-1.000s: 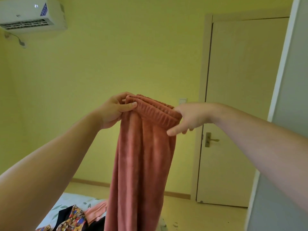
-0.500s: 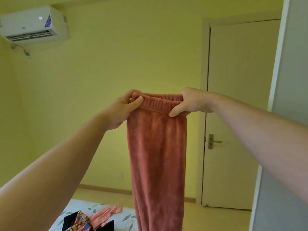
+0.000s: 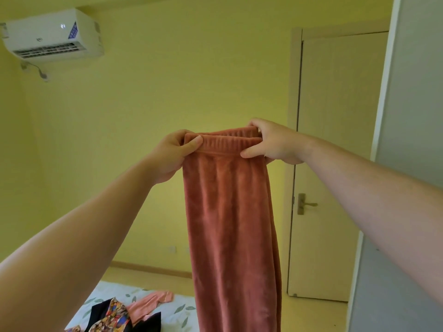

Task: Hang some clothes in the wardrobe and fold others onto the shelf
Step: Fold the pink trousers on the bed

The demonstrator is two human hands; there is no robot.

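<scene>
Two hands: left hand and right hand. One pair of rust fleece trousers. Two garments on the bed (one pink garment, one black patterned garment). One air conditioner, one door, one door handle.

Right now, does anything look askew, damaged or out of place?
Nothing is damaged. The trousers hang straight, the left hand and right hand pinching the waistband, its right end slightly higher. Only untidy spot: a pink garment and a patterned garment lie crumpled on the bed.
</scene>
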